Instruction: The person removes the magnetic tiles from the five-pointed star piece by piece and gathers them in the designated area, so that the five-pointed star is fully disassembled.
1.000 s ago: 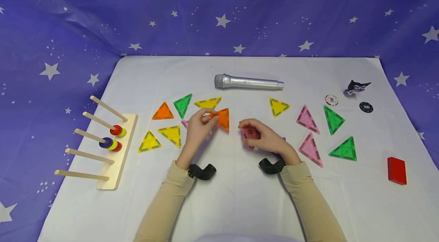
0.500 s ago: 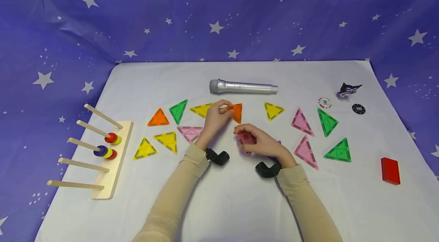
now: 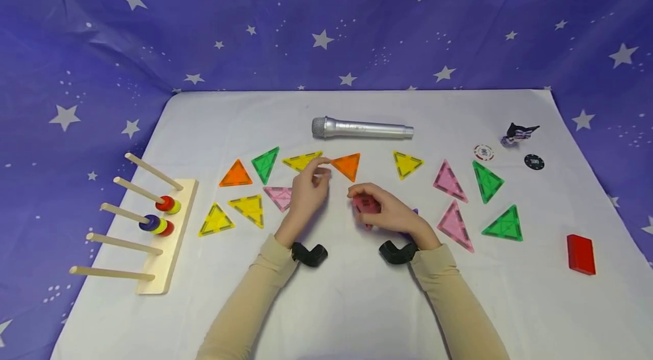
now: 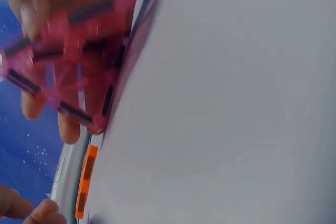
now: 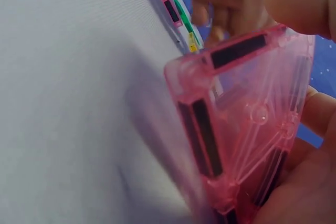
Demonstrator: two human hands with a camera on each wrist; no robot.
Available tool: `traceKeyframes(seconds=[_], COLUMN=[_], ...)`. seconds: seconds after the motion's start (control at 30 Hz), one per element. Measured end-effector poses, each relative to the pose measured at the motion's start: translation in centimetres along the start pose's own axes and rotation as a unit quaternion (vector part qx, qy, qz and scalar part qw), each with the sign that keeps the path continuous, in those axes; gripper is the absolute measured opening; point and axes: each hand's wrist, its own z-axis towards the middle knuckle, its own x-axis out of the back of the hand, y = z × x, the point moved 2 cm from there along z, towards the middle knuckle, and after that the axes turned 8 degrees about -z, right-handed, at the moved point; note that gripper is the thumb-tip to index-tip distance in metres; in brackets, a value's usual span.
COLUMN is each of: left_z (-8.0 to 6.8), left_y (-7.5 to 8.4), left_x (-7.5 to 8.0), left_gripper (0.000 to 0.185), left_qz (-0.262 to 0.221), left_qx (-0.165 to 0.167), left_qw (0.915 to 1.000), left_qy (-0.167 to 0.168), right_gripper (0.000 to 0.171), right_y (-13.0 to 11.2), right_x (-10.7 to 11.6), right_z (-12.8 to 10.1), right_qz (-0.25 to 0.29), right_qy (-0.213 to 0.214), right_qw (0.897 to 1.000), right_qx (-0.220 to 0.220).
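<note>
— Right hand point(image 3: 390, 212)?
— Curled round a pink triangle tile point(image 3: 366, 205), held tilted just above the white cloth point(image 3: 357, 303).
— Left hand point(image 3: 306, 190)?
— Fingers loosely bent, holding nothing; fingertips just beside an orange triangle tile point(image 3: 347, 165) lying flat.
— Surroundings?
— Silver microphone point(image 3: 363, 128) beyond the orange tile; yellow tile point(image 3: 302, 161) by the left hand.

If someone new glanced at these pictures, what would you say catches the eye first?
First, the two hands at mid-table: the right hand grips a pink triangle tile, while the left hand hovers beside an orange triangle. Bright triangles fan out around them, a silver microphone lies behind, and a wooden peg rack stands at the left.
</note>
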Motion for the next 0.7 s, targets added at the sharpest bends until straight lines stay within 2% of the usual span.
traceKeyframes(seconds=[0.1, 0.17, 0.2, 0.3, 0.37, 0.5, 0.7], left_z=[-1.9, -3.0, -3.5, -4.6, -4.9, -5.0, -4.9], left_y=[-0.1, -0.1, 0.5, 0.8, 1.0, 0.7, 0.5], left_x=[0.9, 1.2, 1.4, 0.9, 0.3, -1.1, -2.0], left_gripper=[0.034, 0.034, 0.033, 0.032, 0.031, 0.029, 0.027], left_qz=[-0.013, -0.029, -0.036, -0.048, -0.047, -0.029, -0.017], left_qx=[0.001, 0.007, 0.013, 0.018, 0.011, -0.008, 0.003], left_qw=[0.9992, 0.9956, 0.9922, 0.9811, 0.9771, 0.9796, 0.9867], left_qy=[-0.039, -0.089, -0.118, -0.187, -0.207, -0.199, -0.161], right_gripper=[0.038, 0.038, 0.037, 0.037, 0.037, 0.038, 0.049], right_y=[0.0, 0.0, 0.1, 0.2, 0.2, 0.1, 1.0], right_x=[-0.1, -0.1, -0.1, -0.1, -0.1, -0.1, -0.4], right_z=[0.1, 0.2, 0.2, 0.3, 0.3, 0.3, 0.2], right_qz=[0.009, 0.02, 0.027, 0.049, 0.047, 0.041, 0.044], right_qy=[0.008, 0.011, 0.012, 0.012, 0.01, 0.009, -0.012], right_qw=[1.0, 1.0, 0.999, 0.998, 0.998, 0.999, 0.998], right_qx=[-0.007, -0.013, -0.016, -0.022, -0.026, -0.034, -0.032])
